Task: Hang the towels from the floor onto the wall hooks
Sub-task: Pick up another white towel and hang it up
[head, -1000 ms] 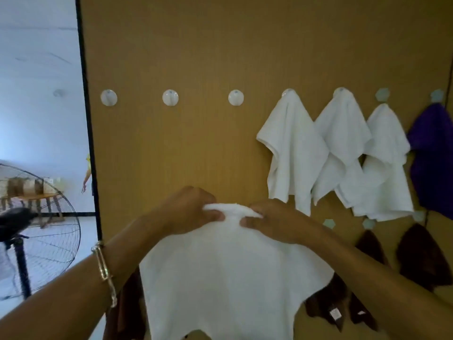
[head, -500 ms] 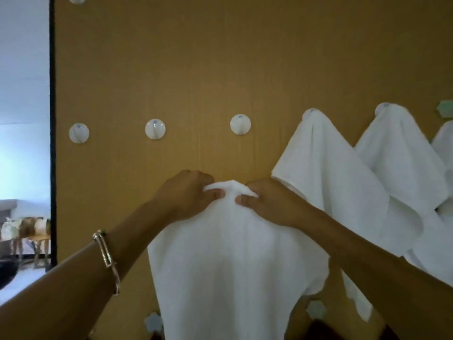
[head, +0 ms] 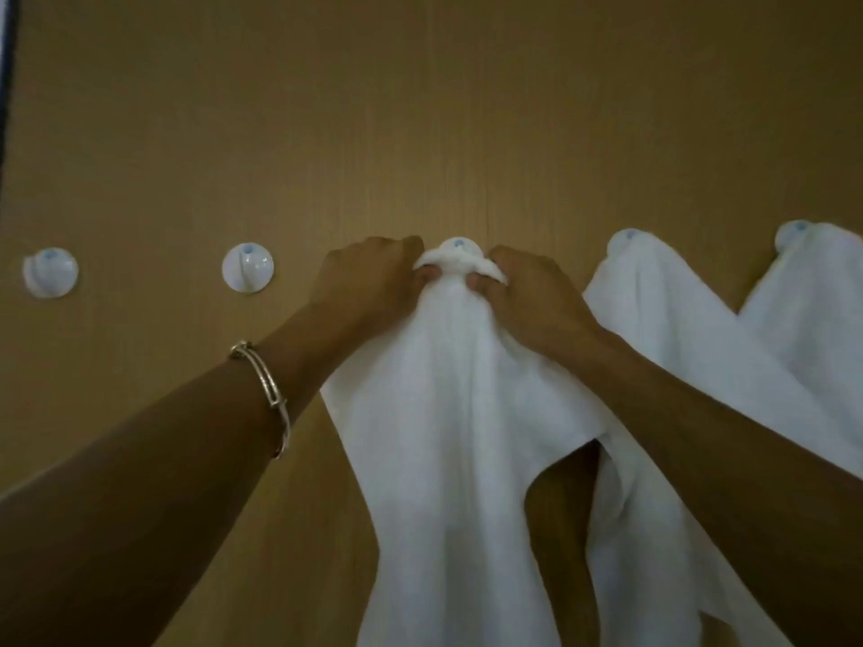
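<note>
A white towel (head: 467,436) hangs down the wooden wall, its bunched top pressed against a round white hook (head: 458,246). My left hand (head: 373,277) pinches the towel's top on the left of that hook. My right hand (head: 527,291) pinches it on the right. Only the hook's upper edge shows above the cloth. To the left, two white hooks (head: 247,267) (head: 50,272) are bare. To the right, a second white towel (head: 677,329) and a third white towel (head: 812,310) each hang from a hook.
The wooden wall panel (head: 420,109) fills the view. A dark frame edge (head: 7,86) runs down the far left. A metal bangle (head: 266,389) sits on my left wrist.
Both hands have lifted the towel's bunched top up to the third hook. The view has moved closer to the wall, and the lower towels and the fan have left the frame.
</note>
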The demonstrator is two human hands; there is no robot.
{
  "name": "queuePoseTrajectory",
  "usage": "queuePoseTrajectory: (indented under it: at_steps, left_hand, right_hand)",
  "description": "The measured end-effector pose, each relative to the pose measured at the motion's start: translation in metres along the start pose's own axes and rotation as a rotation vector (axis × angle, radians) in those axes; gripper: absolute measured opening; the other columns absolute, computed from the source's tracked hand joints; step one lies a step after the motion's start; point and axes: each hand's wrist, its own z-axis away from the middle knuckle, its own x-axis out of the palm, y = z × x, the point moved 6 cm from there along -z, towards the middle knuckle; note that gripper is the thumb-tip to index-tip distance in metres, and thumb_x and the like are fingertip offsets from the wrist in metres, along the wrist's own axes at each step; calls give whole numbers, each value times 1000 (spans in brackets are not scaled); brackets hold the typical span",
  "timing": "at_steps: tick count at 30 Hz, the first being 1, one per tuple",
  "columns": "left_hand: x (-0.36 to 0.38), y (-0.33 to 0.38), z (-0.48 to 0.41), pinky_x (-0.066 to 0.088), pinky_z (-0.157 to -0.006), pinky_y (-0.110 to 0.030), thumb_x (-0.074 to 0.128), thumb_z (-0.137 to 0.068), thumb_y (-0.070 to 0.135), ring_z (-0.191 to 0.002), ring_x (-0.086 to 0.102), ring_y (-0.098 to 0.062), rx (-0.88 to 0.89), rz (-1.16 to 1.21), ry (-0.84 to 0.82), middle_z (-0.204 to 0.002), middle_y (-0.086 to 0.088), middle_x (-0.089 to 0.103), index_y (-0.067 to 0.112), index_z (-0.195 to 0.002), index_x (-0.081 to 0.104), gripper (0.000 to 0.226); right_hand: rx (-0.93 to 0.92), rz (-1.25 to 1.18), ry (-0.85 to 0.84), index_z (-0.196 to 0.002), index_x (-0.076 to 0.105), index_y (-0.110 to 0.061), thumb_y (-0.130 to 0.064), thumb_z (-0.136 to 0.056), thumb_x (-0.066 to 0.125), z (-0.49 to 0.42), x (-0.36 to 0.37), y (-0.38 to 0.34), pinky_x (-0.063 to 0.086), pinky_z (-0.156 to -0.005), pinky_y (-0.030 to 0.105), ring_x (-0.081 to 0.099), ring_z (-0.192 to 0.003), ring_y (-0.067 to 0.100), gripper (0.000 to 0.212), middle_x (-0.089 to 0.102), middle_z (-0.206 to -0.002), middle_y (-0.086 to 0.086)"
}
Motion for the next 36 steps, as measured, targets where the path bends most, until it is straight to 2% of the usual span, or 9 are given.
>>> queuePoseTrajectory:
  at_steps: [5, 10, 12, 15, 18, 23, 28, 31, 36]
  left_hand:
    - [13, -8, -35, 32, -69, -32, 37, -98, 42, -82, 50, -22, -4, 39, 48, -99, -7, 60, 16, -106, 49, 30]
    - [15, -17, -48, 33, -66, -29, 43, -96, 42, -76, 52, -16, -26, 189, 229, -87, 4, 56, 20, -115, 45, 29]
    - [16, -14, -46, 34, -70, -28, 43, -96, 38, -81, 52, -12, 11, 239, 303, -92, 7, 53, 22, -123, 43, 31]
    - [20, -2, -40, 41, -68, -32, 44, -93, 24, -92, 57, -21, 151, 249, 400, -106, -4, 58, 19, -122, 48, 29]
    - [29, 4, -38, 47, -49, -32, 54, -83, 15, -71, 57, -27, 274, 108, 449, -85, -11, 59, 11, -102, 59, 20]
    - [32, 0, -33, 31, -56, -23, 45, -87, 24, -62, 56, -24, 326, 97, 451, -75, -11, 61, 6, -100, 70, 34]
    - [30, 2, -25, 33, -60, -26, 41, -88, 21, -60, 56, -26, 365, 81, 447, -74, -14, 61, 3, -117, 63, 41]
    - [26, 2, -21, 38, -57, -28, 37, -87, 25, -58, 58, -26, 352, 192, 411, -69, -11, 62, 9, -109, 66, 40]
    - [22, -1, -22, 35, -66, -27, 34, -94, 25, -65, 55, -17, 149, 350, 318, -76, -3, 65, 14, -109, 64, 36]
  right_hand:
    - [-16, 57, 120, -94, 49, -18, -38, -99, 42, -30, -6, 3, 45, -73, 37, 57, -81, 23, 22, 60, -89, 2]
    - [-58, -1, 244, -100, 40, -24, -35, -95, 51, -46, -6, 4, 42, -59, 30, 53, -70, 12, 17, 51, -80, -8]
    - [-71, -16, 320, -102, 37, -27, -33, -93, 54, -47, -7, 6, 36, -56, 22, 48, -68, 4, 19, 49, -86, -8]
    - [-132, 1, 387, -114, 44, -23, -27, -94, 52, -44, -5, 5, 34, -60, 23, 47, -75, 8, 22, 44, -101, -8]
    - [-205, 98, 385, -114, 57, -22, -22, -97, 48, -39, 1, 6, 34, -60, 19, 49, -80, 9, 19, 40, -102, -11]
    - [-244, 80, 355, -107, 67, -19, -26, -92, 43, -36, 1, 8, 40, -71, 25, 52, -84, 9, 30, 52, -101, -4]
    - [-206, 43, 256, -109, 66, -21, -23, -97, 49, -39, 0, 9, 38, -83, 22, 52, -94, 8, 21, 63, -106, 1]
    - [-129, -61, 188, -98, 68, -26, -23, -95, 52, -40, -3, 7, 47, -85, 32, 59, -94, 11, 17, 66, -98, -6]
    - [-46, -184, 69, -92, 68, -19, -13, -96, 51, -35, -3, 0, 40, -63, 2, 56, -71, -8, 19, 62, -81, -16]
